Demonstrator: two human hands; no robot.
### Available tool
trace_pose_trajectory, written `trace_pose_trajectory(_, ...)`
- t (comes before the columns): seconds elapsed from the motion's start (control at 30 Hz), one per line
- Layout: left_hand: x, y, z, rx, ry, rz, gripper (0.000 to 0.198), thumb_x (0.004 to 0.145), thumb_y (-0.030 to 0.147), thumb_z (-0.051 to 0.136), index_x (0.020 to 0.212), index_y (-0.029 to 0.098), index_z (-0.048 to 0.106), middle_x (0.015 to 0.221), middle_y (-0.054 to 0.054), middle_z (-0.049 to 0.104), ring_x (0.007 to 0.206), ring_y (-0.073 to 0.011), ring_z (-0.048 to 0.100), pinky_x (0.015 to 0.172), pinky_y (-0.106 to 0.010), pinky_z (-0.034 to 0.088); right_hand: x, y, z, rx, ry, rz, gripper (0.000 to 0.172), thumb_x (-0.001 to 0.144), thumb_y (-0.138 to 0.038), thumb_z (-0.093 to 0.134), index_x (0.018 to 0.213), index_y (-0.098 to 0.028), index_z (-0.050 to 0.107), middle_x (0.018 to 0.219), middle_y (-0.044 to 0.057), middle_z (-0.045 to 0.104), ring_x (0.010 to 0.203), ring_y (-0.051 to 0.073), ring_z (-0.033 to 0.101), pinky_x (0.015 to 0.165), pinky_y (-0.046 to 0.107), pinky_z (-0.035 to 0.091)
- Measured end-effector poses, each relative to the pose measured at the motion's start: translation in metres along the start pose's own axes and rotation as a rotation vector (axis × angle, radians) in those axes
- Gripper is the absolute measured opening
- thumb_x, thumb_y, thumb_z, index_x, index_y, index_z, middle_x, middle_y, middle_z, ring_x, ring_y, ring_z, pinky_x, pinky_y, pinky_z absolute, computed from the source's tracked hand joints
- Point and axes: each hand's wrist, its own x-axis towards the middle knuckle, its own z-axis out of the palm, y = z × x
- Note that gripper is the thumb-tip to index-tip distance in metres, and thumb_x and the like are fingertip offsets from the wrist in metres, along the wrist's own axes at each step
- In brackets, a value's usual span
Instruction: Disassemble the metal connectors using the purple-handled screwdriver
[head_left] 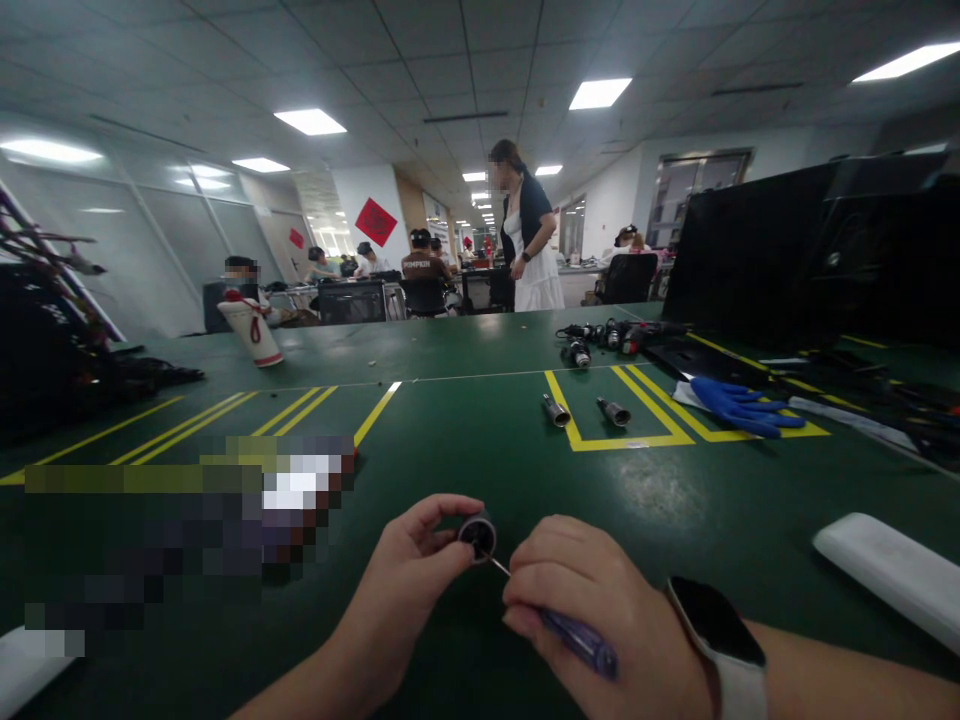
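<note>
My left hand [420, 560] grips a small round metal part [478, 530] between thumb and forefinger, its hollow end facing me. Dark pieces show inside the rim, too small to make out. My right hand [577, 600] is closed around a screwdriver [581, 640] with a translucent purple handle. The thin metal shaft reaches left into the open end of the part; where its tip sits inside is hidden. A watch with a white band [716, 640] is on my right wrist.
Two metal fittings [556, 411] lie by yellow tape on the green table [450, 430]. Beyond them are cylindrical parts with cables [577, 352]. A blue glove [739, 405] lies right, near black equipment [787, 240]. A cup [253, 330] stands back left. A person [529, 230] stands beyond the table.
</note>
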Motion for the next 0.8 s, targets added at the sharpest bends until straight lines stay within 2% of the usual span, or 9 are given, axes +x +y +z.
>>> trace_pose_trajectory(0.1,0.0,0.0,0.0,0.025,0.025,0.02,0.022,0.063,0.015,0.065,0.085,0.016,0.064,0.08,-0.003,0.07,0.077,-0.0175,0.062,0.072,-0.026,0.044,0.001,0.0,0.001,-0.06,-0.029,-0.059,0.01,0.083,-0.012,0.047,0.085,-0.015,0.056,0.076,0.008,0.063,0.07,0.017,0.056,0.062,0.029,0.044)
trace_pose_trajectory(0.4,0.0,0.001,0.001,0.045,0.048,0.045,0.017,0.06,0.015,0.065,0.077,0.017,0.066,0.082,-0.003,0.07,0.077,-0.0182,0.063,0.068,-0.026,0.045,-0.001,0.0,0.002,-0.094,-0.034,-0.089,0.009,0.084,-0.014,0.048,0.086,-0.015,0.057,0.075,0.007,0.063,0.071,0.017,0.057,0.065,0.029,0.044)
trace_pose_trajectory(0.63,0.001,0.0,0.005,-0.007,0.11,0.091,0.015,0.052,0.01,0.064,0.065,0.016,0.065,0.087,-0.004,0.069,0.079,-0.0196,0.064,0.069,-0.027,0.048,0.002,0.0,0.009,-0.278,-0.096,-0.198,0.02,0.088,-0.016,0.043,0.075,-0.014,0.058,0.063,0.005,0.06,0.061,0.016,0.053,0.054,0.028,0.04)
trace_pose_trajectory(0.7,0.002,-0.001,0.005,-0.009,0.122,0.11,0.014,0.05,0.009,0.065,0.063,0.016,0.065,0.086,-0.005,0.069,0.08,-0.0205,0.064,0.069,-0.027,0.048,0.001,-0.003,0.013,-0.309,-0.075,-0.168,0.02,0.086,-0.014,0.044,0.073,-0.014,0.059,0.061,0.005,0.06,0.059,0.016,0.053,0.053,0.028,0.039)
trace_pose_trajectory(0.8,0.003,-0.002,0.006,-0.002,0.118,0.104,0.014,0.05,0.009,0.066,0.062,0.016,0.065,0.087,-0.005,0.069,0.081,-0.0208,0.065,0.07,-0.027,0.049,-0.001,-0.007,0.016,-0.218,0.011,-0.027,0.013,0.08,-0.012,0.047,0.075,-0.015,0.058,0.067,0.005,0.062,0.063,0.016,0.055,0.058,0.027,0.042)
